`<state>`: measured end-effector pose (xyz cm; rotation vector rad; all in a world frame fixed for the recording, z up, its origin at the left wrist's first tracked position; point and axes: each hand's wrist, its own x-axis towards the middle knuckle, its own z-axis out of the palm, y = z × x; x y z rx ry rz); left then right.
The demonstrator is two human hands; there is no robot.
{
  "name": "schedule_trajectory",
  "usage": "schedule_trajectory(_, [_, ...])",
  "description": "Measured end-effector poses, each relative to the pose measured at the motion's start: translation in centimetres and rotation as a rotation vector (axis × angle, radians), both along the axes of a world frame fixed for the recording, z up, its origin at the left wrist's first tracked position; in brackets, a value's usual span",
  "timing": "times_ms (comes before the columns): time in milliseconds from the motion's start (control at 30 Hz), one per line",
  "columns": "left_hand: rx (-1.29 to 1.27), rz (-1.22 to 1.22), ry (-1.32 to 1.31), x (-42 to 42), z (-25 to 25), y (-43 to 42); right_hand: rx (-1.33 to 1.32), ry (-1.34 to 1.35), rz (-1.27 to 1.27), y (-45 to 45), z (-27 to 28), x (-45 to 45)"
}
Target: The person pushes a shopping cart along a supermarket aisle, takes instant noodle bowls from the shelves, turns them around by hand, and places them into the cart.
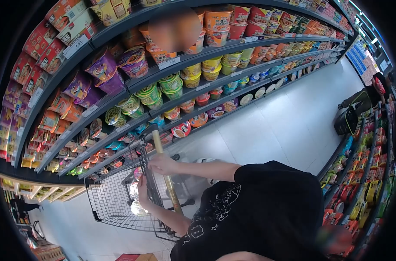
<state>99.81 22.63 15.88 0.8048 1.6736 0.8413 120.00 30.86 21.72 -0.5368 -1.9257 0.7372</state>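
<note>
My right hand [162, 165] is wrapped around the pale gold handle bar [171, 191] of a shopping cart. My left hand [142, 191] reaches over the back of the wire cart basket [106, 209], fingers curled together. Beside those fingers lie shiny, glaring white packages [139, 209] and a small item with a pink top [138, 173]. Whatever the left fingers hold, if anything, is lost in the glare.
A long shelf unit [233, 76] of cup and bowl noodles curves along the cart's right side. Behind me stands another shelf [363, 182] of bagged goods. A person [367, 95] in dark clothes is in the aisle near a black bag [347, 122]. Pale floor tiles [267, 130] run between.
</note>
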Motion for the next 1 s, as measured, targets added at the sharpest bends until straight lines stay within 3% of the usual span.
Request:
schedule_trajectory(267, [0.104, 0.000, 0.256, 2.0, 1.3, 0.0, -0.111, -0.275, 0.088, 0.2, -0.2, 1.3])
schedule_trajectory(333, [0.042, -0.045, 0.380, 2.5, 2.3, 0.3, -0.140, -0.001, 0.085, 0.7, 0.6, 2.2])
schedule_trajectory(400, [0.092, 0.026, 0.426, 3.2, 2.5, 0.6, -0.279, -0.050, -0.051, 2.6, 1.6, 4.4])
schedule_trajectory(467, [0.289, 0.107, 0.314, 3.8, 2.6, 1.2, -0.129, -0.002, -0.279, 7.2, 0.9, 6.3])
schedule_trajectory(533, [0.261, 0.198, 0.303, 5.5, 4.2, 1.8, -0.099, 0.195, -0.389, 12.1, 2.3, 8.6])
schedule_trajectory(633, [0.319, 0.058, 0.423, 6.8, 5.4, 2.5, -0.009, 0.127, -0.612, 20.1, 5.4, 12.2])
schedule_trajectory(733, [0.454, 0.031, 0.573, 6.0, 2.2, 2.5, 0.159, 0.188, -0.699, 26.1, 9.1, 14.3])
schedule_trajectory(767, [0.452, 0.004, 0.661, 4.1, -2.0, 2.2, 0.208, 0.166, -0.769, 27.6, 10.3, 14.5])
schedule_trajectory(800, [0.441, 0.011, 0.669, 4.1, -1.6, 1.9, 0.256, 0.143, -0.839, 28.9, 11.2, 14.6])
schedule_trajectory(867, [0.186, 0.025, 0.282, 4.5, 0.1, 1.9, 0.244, 0.140, -0.844, 31.7, 12.6, 14.7])
schedule_trajectory(933, [0.133, 0.004, 0.361, 4.4, -0.3, 2.0, 0.235, 0.138, -0.852, 33.4, 13.6, 14.7])
schedule_trajectory(1000, [0.119, 0.069, 0.255, 4.7, -0.3, 1.8, 0.153, 0.132, -0.801, 34.8, 14.2, 14.5])
